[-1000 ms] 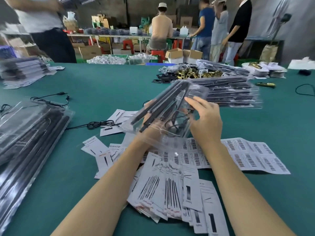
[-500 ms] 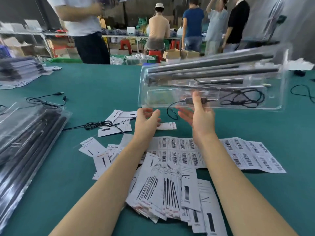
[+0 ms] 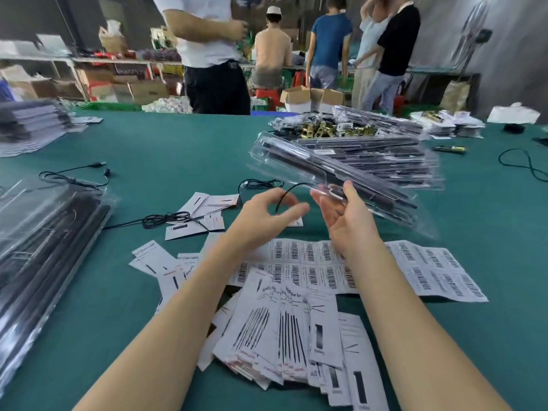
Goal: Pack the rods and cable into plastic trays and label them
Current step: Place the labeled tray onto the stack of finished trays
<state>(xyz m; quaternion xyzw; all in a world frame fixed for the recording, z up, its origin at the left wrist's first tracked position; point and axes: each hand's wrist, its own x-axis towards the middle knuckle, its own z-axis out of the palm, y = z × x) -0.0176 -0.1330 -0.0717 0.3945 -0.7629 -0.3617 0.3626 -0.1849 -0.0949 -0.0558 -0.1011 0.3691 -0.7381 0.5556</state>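
My right hand (image 3: pixel 344 215) grips the near edge of a clear plastic tray (image 3: pixel 299 164), thumb on top. Inside the tray lie black rods (image 3: pixel 370 188). It hangs tilted above the green table, its far end pointing left and away. A thin black cable (image 3: pixel 289 189) loops out of the tray and runs across the curled fingers of my left hand (image 3: pixel 264 215), just left of the tray. Whether those fingers pinch the cable I cannot tell. A sheet of barcode labels (image 3: pixel 421 271) lies on the table under both wrists.
A stack of packed trays (image 3: pixel 394 161) and brass fittings (image 3: pixel 326 130) sit behind the held tray. Printed cards (image 3: pixel 296 330) are heaped near me. Bagged rods (image 3: pixel 44 247) lie at left, loose cables (image 3: pixel 166 218) in the middle. Several people stand beyond the table.
The tray came down from level in front of me to a tilt at the right, held by my right hand alone. My left hand left the tray and curled by the hanging cable.
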